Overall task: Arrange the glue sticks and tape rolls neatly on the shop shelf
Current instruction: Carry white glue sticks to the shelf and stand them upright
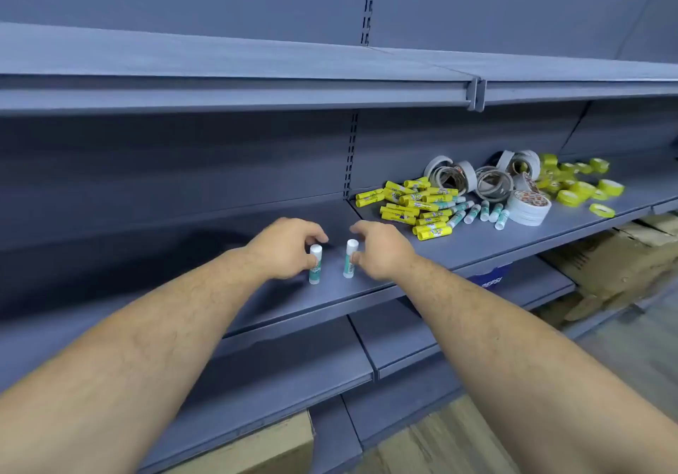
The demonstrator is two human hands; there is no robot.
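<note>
The job looks barely begun. Just left of the frame's centre, two sticks stand upright and apart on the grey metal shelf (477, 244), near its front edge. The left hand (290, 246) pinches one white-capped, green-labelled plastic glue stick (315, 265) between thumb and curled forefinger. The right hand (383, 249) holds a second white-and-green glue stick (350, 259), thumb against its side and fingers arched over the cap. Everything else waits in a jumble at centre right: a heap of yellow glue sticks (414, 206), loose white-and-green sticks lying flat (477, 213), white tape rolls (466, 176) leaning on one another, a stack of flat white rolls (528, 206), and small yellow tape rolls (579, 184) furthest right. All of that is left to sort. Open shelf surface stretches left of the hands and back towards the rear panel. The upper grey shelf (220, 93) overhangs and limits headroom, and a nudge forward could probably tip either stick over the front edge.
</note>
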